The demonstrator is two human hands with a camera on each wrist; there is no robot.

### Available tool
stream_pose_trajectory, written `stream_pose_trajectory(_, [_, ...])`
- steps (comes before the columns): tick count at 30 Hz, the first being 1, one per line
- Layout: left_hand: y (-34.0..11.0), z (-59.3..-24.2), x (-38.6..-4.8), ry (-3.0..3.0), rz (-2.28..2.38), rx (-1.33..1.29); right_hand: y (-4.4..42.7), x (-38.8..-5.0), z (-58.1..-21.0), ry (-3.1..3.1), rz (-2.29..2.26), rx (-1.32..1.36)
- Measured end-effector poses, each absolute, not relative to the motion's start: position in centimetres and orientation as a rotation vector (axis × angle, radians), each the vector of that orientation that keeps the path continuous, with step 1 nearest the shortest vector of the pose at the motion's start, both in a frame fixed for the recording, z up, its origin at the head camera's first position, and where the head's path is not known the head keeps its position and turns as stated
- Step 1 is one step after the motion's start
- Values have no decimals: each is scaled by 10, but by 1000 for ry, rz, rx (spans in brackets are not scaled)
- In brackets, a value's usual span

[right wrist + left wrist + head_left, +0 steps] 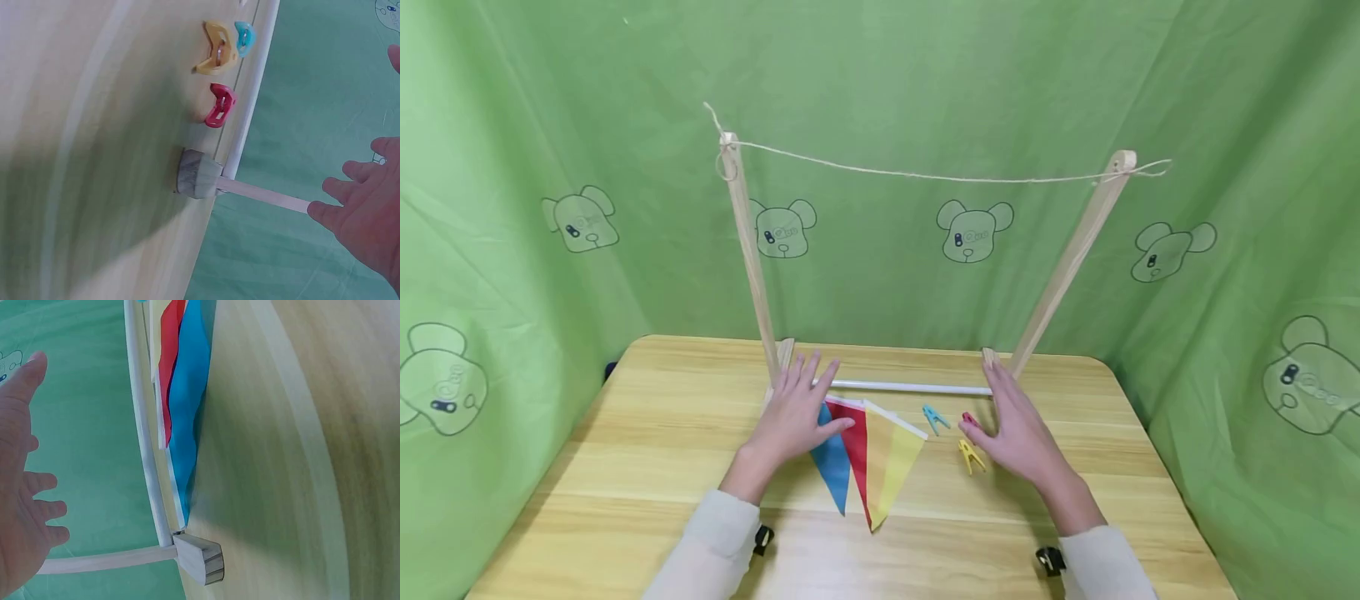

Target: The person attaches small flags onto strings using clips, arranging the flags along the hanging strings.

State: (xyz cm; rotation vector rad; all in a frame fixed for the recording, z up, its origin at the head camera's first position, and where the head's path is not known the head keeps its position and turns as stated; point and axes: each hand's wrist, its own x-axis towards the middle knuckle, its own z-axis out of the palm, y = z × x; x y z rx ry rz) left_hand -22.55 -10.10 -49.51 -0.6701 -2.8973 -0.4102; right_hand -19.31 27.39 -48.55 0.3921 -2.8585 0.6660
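Observation:
My left hand (792, 417), fingers spread, hovers over the table beside the left foot of a wooden stand, its thumb above the pennants. A blue pennant (833, 471), a red pennant (856, 442) and a yellow pennant (895, 467) lie overlapping, white top edges towards the stand. Near the right foot is my right hand (1021, 429), fingers extended and holding nothing. Close to its thumb lie a blue clothespin (935, 419), a partly covered red clothespin (969, 418) and a yellow clothespin (967, 456). Both wrist views show the hands raised off the tabletop.
The stand has a left post (749, 250), a right post (1070, 254) and a white rod (910, 387) joining them low down. A thin string (917, 175) sags slightly between the post tops, tied at both ends. Green curtains (880, 75) surround the wooden table (647, 433).

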Motion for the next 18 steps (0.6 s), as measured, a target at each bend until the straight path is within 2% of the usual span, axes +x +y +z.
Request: stream_pose_trajectory(18, [-87, -499, -217, -2918, -870, -630, 280, -179, -506, -2863, 873, 376])
